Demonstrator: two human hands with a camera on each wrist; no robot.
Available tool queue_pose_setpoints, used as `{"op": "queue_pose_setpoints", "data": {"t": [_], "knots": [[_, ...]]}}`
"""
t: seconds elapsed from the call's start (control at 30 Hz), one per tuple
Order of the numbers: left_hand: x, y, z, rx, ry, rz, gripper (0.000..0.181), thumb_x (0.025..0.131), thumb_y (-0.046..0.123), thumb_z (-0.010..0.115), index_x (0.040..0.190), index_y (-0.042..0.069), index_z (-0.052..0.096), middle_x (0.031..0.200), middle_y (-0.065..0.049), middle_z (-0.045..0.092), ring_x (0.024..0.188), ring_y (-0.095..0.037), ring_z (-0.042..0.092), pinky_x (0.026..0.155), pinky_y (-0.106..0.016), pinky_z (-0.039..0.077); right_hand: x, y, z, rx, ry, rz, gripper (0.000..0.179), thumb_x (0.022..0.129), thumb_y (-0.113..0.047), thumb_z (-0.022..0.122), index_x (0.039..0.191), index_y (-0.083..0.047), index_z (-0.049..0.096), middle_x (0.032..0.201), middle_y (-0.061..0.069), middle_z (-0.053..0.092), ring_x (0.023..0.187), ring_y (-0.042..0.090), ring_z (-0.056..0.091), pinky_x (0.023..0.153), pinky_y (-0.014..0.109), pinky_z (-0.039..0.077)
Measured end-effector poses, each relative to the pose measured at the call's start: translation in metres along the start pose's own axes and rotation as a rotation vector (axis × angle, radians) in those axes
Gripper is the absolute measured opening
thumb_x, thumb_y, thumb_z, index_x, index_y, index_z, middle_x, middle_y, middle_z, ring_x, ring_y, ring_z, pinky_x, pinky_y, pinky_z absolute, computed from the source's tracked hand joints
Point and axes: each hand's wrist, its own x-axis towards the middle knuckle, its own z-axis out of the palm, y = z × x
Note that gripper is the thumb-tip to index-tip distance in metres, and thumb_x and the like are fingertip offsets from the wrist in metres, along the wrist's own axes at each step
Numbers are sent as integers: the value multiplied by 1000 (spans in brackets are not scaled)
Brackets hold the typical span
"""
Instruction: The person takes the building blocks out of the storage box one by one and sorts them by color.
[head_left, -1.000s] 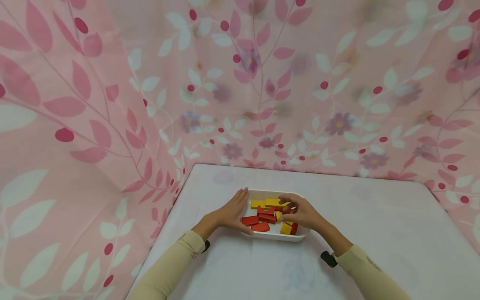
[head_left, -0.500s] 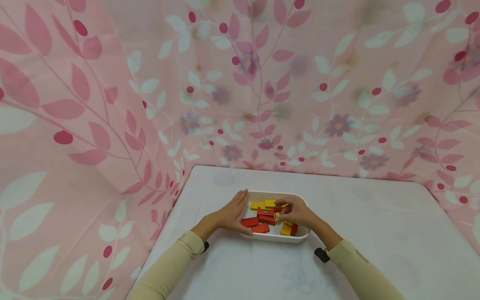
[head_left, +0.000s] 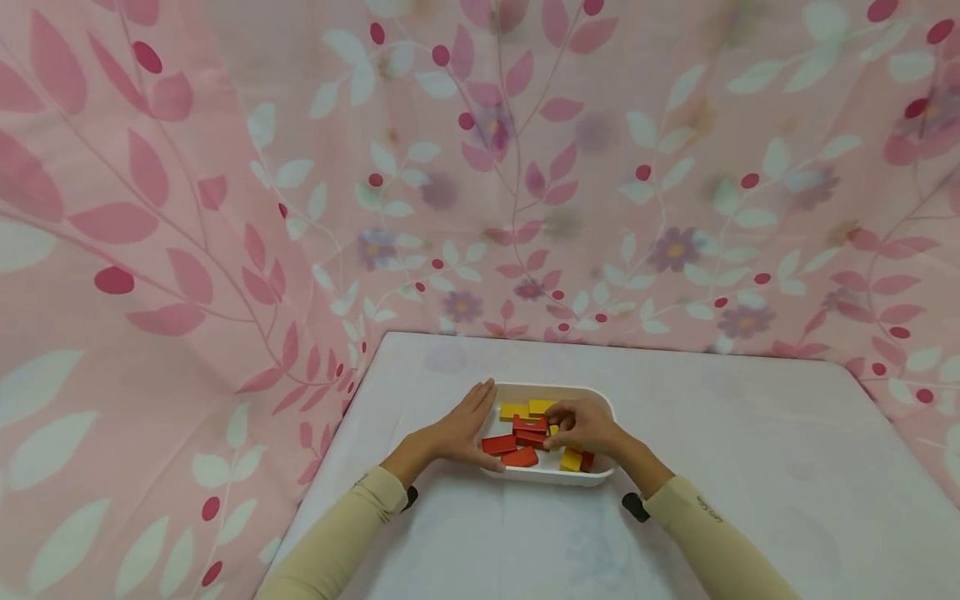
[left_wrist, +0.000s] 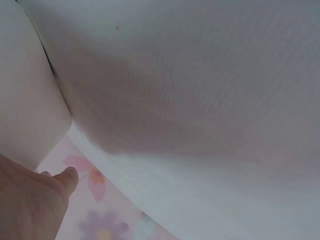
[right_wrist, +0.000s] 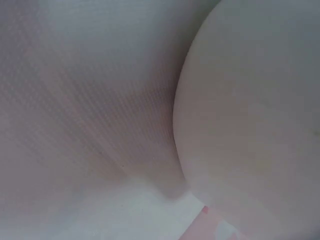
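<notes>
A white tray [head_left: 525,476] holds several red and yellow toy blocks. My left hand [head_left: 459,429] rests against its left end, fingers straight toward the back rim and thumb at the front rim. In the left wrist view part of the left hand [left_wrist: 30,205] shows beside the tray wall [left_wrist: 25,80]. My right hand [head_left: 590,427] reaches in over the right side, fingers bent and thumb apart from them. Its fingertips are right at a red arch block [head_left: 529,424]. A red block [head_left: 532,438] lies just below the arch. The right hand hides some blocks under it.
Two red blocks, one oblong [head_left: 499,445] and one with a rounded edge [head_left: 521,457], lie at the tray's left front. Yellow blocks [head_left: 514,412] line the back, with another yellow block [head_left: 572,459] at the front right. A white cloth [head_left: 750,467] covers the table; a floral curtain [head_left: 525,167] hangs behind.
My right hand has moved left over the blocks toward the red arch block, and the gap between its thumb and fingers has narrowed. The left hand stays at the tray's end.
</notes>
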Motion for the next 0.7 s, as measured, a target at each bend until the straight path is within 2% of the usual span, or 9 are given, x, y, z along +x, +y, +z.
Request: {"op": "queue_pose_setpoints", "data": {"t": [0.2, 0.43, 0.7], "knots": [[-1, 1, 0, -7, 4, -5, 133, 67, 75, 71, 160, 11, 0, 168, -10, -3, 155, -27, -3, 123, -48, 16, 1, -1, 4, -47, -6, 21, 49, 73, -30, 88, 114, -11, 71, 91, 3, 65, 70, 17, 55, 61, 23, 50], [-1, 0, 0, -20, 3, -22, 134, 66, 76, 71, 160, 14, -3, 168, -8, -5, 155, -25, -4, 124, -49, 14, 2, 0, 8, -116, -19, 24, 36, 72, -26, 89, 99, -13, 68, 81, -1, 60, 69, 15, 54, 60, 22, 49], [0, 0, 1, -6, 7, -10, 133, 67, 76, 71, 160, 13, -2, 168, -9, -4, 155, -25, -4, 124, -48, 13, 1, -1, 9, -137, 0, 76, 37, 73, -24, 88, 104, -12, 73, 79, -2, 59, 69, 15, 54, 60, 22, 47]]}}
